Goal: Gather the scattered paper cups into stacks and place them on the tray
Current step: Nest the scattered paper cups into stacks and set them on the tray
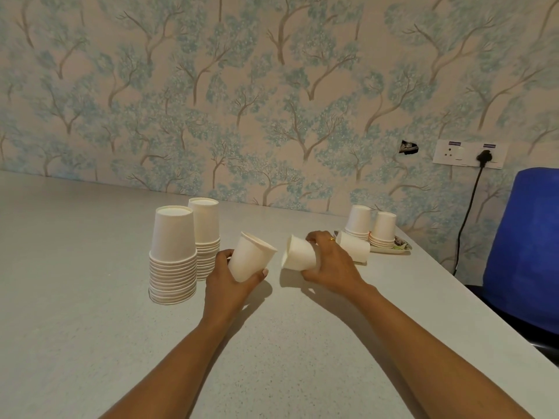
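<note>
My left hand [225, 275] grips a white paper cup [251, 257], tilted with its mouth up and to the right. My right hand [331, 263] holds a second white cup [299, 254] on its side, mouth pointing left toward the first. Two tall upside-down cup stacks stand on the table to the left: a near stack [173, 255] and a far stack [207, 234]. At the back right a tray [393, 251] carries two short upside-down stacks [358, 223] [383, 229]. One loose cup [355, 249] lies on its side beside the tray.
The grey speckled table [90, 313] meets a tree-patterned wall. A blue chair [526, 246] stands past the table's right edge. A wall socket [470, 154] with a black cable hangs behind the chair.
</note>
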The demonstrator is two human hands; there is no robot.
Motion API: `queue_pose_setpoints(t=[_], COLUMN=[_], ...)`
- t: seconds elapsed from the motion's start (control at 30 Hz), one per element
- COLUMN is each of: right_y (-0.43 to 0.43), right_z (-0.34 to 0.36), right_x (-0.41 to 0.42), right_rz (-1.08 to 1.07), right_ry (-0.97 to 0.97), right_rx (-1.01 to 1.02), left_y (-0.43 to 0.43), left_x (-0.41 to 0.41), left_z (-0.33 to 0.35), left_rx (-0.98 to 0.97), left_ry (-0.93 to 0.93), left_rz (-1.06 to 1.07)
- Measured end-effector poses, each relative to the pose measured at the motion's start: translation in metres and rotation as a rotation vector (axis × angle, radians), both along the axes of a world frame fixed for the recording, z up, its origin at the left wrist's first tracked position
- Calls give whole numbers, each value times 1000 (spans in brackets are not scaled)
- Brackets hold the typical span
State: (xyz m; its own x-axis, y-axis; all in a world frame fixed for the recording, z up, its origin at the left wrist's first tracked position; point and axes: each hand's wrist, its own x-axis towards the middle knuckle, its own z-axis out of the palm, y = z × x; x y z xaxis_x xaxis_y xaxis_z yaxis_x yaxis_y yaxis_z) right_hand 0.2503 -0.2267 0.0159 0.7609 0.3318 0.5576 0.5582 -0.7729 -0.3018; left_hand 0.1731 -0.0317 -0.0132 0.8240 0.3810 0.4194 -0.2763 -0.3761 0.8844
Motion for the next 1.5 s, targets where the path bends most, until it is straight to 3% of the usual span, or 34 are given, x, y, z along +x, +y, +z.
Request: queue_pose_setpoints(t=[0.23, 0.37, 0.57, 1.0, 1.3, 1.5], right_y=[27, 30, 48, 72, 71, 63], right_z=[5, 20, 22, 9, 7, -1], right_x=[-15, -17, -31, -48, -53, -51], right_rz=[7, -119, 137, 270, 341, 335], right_ry=[89, 158, 394, 541, 383, 314], right_rx=[187, 564, 1005, 879, 814, 620], left_y=[1, 0, -4, -5, -4, -4], left_x=[0, 1, 2, 3, 5, 5], left_z=[1, 0, -1, -2, -4, -4], left_rx=[-54, -25, 81, 144, 136, 123], left_ry=[-4, -8, -19, -50, -63, -66], left_rz=[-24, -49, -54, -32, -32, -45])
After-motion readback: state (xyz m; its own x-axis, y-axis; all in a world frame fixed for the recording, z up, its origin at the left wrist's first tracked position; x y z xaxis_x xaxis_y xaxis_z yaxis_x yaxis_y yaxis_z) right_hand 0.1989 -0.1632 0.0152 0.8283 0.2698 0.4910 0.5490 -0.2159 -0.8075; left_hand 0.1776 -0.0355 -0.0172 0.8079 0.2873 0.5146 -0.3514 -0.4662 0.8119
